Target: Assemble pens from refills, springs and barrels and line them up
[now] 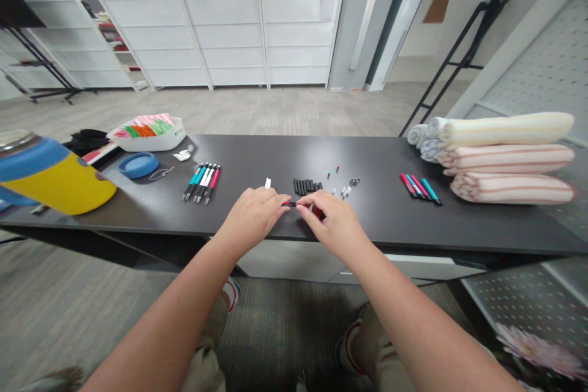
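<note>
Between my two hands, near the table's front edge, is a small black and red pen part (289, 203). My left hand (257, 211) pinches its left end, and the fingertips of my right hand (331, 220) close on its right end. Just behind my hands lies a row of black pen grips (307, 186). Small white pieces (267, 183) show behind my left hand. Past my right hand are little silver and white pen tips (353, 182), plus tiny red and teal bits. Several assembled pens (201, 182) lie to the left, and red and teal pen barrels (419, 188) to the right.
Rolled towels (509, 159) are stacked at the table's right end. On the left are a large yellow and blue bottle (59, 174), a blue lid (138, 164), a white basket (151, 142) of colourful packets and white earbuds (182, 154). The dark table (376, 217) runs across the view.
</note>
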`<state>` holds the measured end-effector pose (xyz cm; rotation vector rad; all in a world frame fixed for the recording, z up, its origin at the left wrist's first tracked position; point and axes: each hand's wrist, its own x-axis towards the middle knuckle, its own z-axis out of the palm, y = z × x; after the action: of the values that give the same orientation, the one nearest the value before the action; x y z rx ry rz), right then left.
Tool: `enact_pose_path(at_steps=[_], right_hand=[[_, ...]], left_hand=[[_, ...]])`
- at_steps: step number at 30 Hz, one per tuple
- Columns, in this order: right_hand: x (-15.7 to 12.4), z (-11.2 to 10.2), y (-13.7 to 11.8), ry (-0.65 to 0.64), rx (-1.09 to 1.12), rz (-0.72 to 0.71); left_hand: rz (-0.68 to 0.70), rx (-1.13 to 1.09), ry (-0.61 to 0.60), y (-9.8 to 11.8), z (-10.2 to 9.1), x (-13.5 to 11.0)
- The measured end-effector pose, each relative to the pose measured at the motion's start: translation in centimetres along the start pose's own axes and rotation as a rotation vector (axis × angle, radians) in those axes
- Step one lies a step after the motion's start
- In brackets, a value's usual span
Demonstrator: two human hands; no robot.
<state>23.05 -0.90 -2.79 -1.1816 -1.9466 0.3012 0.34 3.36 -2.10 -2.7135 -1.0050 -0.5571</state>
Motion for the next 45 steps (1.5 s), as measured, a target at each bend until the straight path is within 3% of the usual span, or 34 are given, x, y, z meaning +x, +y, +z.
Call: enact_pose_path(at_steps=[45], right_hand=[[0.03,-0.02,-0.54,-0.06,-0.03,0.042]], left_hand=[[0.013,-0.026,0.012,-0.2,0.06,-0.24]])
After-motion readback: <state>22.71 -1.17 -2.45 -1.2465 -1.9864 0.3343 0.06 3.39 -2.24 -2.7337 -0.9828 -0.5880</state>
